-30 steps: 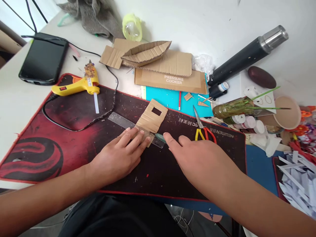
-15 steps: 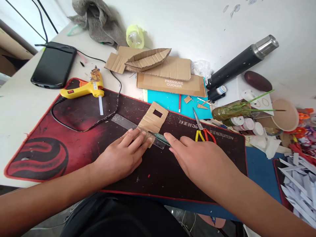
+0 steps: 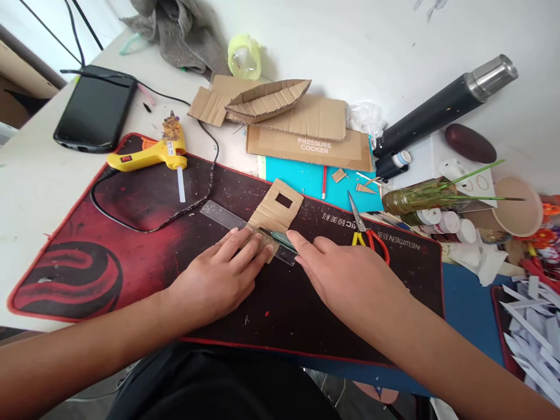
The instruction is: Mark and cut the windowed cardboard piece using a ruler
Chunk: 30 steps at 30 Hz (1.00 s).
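Note:
My left hand [image 3: 219, 280] lies flat with its fingers spread, pressing a clear plastic ruler [image 3: 223, 214] down across a small cardboard piece [image 3: 273, 214] that has a square hole cut in it. My right hand [image 3: 350, 280] is closed around a thin green-handled cutter [image 3: 277, 236]. The cutter's tip rests on the cardboard along the ruler's edge, just beyond my left fingertips. Everything sits on a red and black desk mat [image 3: 131, 245].
On the mat's far left lies a yellow glue gun [image 3: 149, 156] with its cable, and red-handled scissors [image 3: 365, 230] lie to the right. Behind are a cardboard boat [image 3: 271, 99], flat cardboard, a teal sheet [image 3: 306, 178], a black flask [image 3: 446, 105] and a phone [image 3: 94, 111]. White paper strips [image 3: 534, 315] are piled at the right.
My right hand has drawn the cutter leftward along the ruler, closer to my left fingertips. My left hand stays pressed on the ruler.

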Each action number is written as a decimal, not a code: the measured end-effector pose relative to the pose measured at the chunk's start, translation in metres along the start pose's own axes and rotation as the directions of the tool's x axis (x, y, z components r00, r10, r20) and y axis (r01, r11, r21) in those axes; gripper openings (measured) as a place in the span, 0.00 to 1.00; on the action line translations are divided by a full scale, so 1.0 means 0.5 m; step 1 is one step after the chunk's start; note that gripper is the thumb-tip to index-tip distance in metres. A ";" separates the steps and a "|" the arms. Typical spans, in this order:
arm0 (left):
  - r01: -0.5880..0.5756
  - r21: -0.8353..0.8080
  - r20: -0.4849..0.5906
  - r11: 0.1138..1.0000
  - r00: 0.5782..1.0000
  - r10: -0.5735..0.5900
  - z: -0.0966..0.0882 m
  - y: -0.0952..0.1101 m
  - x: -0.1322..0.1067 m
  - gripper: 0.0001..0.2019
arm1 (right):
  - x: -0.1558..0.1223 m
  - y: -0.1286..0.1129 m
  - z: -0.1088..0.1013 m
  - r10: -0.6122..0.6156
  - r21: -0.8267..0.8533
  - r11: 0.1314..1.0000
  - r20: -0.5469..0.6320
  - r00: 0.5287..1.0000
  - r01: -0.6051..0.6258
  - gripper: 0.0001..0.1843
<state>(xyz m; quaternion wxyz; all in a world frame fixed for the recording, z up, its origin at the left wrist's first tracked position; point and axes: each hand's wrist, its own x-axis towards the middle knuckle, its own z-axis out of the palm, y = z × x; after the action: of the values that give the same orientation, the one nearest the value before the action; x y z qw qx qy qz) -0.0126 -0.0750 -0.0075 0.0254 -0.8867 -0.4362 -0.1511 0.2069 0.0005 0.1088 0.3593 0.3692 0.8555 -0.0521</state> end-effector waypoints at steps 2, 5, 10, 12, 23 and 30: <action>0.003 0.000 0.002 1.000 1.000 -0.003 0.000 0.000 0.000 0.21 | 0.002 0.000 0.001 -0.001 0.002 1.000 0.006 1.000 0.001 0.34; 0.002 0.003 0.001 1.000 1.000 -0.002 0.001 0.000 0.001 0.21 | 0.005 -0.001 0.003 -0.003 0.000 1.000 -0.001 1.000 0.003 0.34; 0.005 0.005 0.004 1.000 1.000 -0.005 0.002 0.001 0.000 0.21 | 0.007 -0.007 -0.002 -0.022 -0.010 1.000 -0.036 0.999 0.022 0.35; 0.006 0.005 0.009 1.000 1.000 -0.006 0.002 0.001 -0.001 0.21 | 0.007 -0.011 -0.009 -0.039 -0.015 0.999 -0.029 0.999 0.038 0.39; -0.005 -0.036 0.009 0.999 1.000 0.006 0.001 -0.004 -0.003 0.22 | -0.003 -0.014 -0.034 -0.044 -0.032 0.998 0.100 0.994 0.047 0.51; -0.002 0.027 0.035 1.000 0.999 0.001 -0.003 -0.002 -0.003 0.20 | -0.007 -0.007 -0.033 -0.037 -0.027 0.999 0.156 0.987 0.042 0.54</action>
<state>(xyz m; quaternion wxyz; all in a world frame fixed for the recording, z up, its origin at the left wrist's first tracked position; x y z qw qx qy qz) -0.0145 -0.0759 -0.0064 0.0302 -0.8890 -0.4380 -0.1298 0.1970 0.0018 0.1225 0.4295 0.3415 0.8327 -0.0749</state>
